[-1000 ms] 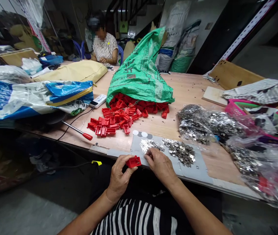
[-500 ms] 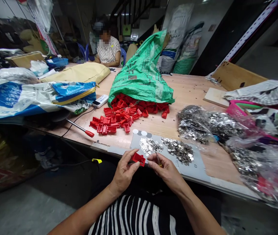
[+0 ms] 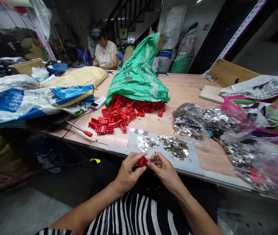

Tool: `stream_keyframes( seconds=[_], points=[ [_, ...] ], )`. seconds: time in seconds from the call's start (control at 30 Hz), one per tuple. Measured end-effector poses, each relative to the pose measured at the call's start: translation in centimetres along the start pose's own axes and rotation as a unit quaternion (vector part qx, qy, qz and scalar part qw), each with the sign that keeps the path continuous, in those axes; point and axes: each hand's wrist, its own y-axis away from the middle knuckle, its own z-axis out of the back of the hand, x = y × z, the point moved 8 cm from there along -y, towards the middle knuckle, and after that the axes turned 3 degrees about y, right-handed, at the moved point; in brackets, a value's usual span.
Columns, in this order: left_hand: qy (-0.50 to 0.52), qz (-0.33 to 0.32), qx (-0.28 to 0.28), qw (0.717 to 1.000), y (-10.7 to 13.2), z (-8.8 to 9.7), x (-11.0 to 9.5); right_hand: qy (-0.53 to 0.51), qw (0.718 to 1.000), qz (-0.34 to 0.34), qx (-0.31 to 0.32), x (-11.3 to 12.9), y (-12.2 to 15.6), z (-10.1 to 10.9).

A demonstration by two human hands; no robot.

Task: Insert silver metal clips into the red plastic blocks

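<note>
My left hand (image 3: 128,170) pinches a small red plastic housing (image 3: 142,161) between thumb and fingers, just off the table's front edge. Close against its right side is my right hand (image 3: 165,169), with the fingertips touching or nearly touching the housing. A small screwdriver (image 3: 158,165) with a yellow handle and thin metal shaft sits in that hand, shaft pointing up. Whether the right fingertips also pinch a metal piece is too small to tell. Just beyond the hands, a bright pile of small metal plates (image 3: 146,143) and a darker pile of metal pieces (image 3: 175,147) lie on a grey sheet (image 3: 190,164).
Red housings (image 3: 109,122) spill from a green woven sack (image 3: 139,78) mid-table. Clear bags of metal parts (image 3: 190,120) and a pink basket (image 3: 229,106) stand right. A red-tipped metal lever (image 3: 87,133) juts out left. Across the table sits another person (image 3: 106,54).
The red housing has turned in my left hand and tilted up. My right hand has come closer, its fingertips now at the housing. The whole view has shifted slightly.
</note>
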Motion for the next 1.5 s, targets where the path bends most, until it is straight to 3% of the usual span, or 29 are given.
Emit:
stream_keyframes(
  seconds=[0.17, 0.37, 0.5, 0.63, 0.7, 0.8, 1.1, 1.5],
  points=[
    [0.160, 0.125, -0.025, 0.979, 0.0, -0.4, 2.1, -0.041, 0.999, -0.014, 0.019, 0.4, 0.7, 0.0],
    [0.275, 0.177, -0.041, 0.944, 0.1, -1.0, 3.5, -0.016, 1.000, 0.000, 0.018, 0.5, 0.9, 0.7],
    [0.211, 0.156, -0.033, 0.964, -0.5, -0.5, 3.6, 0.063, 0.998, 0.022, 0.001, 0.3, 0.8, 1.7],
    [0.010, 0.067, -0.032, 0.997, -1.8, 0.9, 2.8, 0.195, 0.977, 0.082, -0.026, 0.9, 0.3, 2.5],
    [-0.086, 0.017, -0.026, 0.996, -2.4, 1.2, 2.4, 0.242, 0.963, 0.109, -0.036, 1.4, 0.0, 2.5],
    [-0.149, -0.015, -0.007, 0.989, -3.0, 1.1, 2.6, 0.287, 0.948, 0.132, -0.038, 1.9, -0.4, 2.1],
    [-0.155, -0.009, 0.037, 0.987, -3.9, 1.1, 3.5, 0.345, 0.925, 0.159, -0.012, 2.3, -1.2, 0.7],
    [-0.144, -0.014, 0.040, 0.989, -4.1, 1.3, 3.7, 0.408, 0.898, 0.162, -0.017, 2.4, -0.9, 0.1]
  ],
)
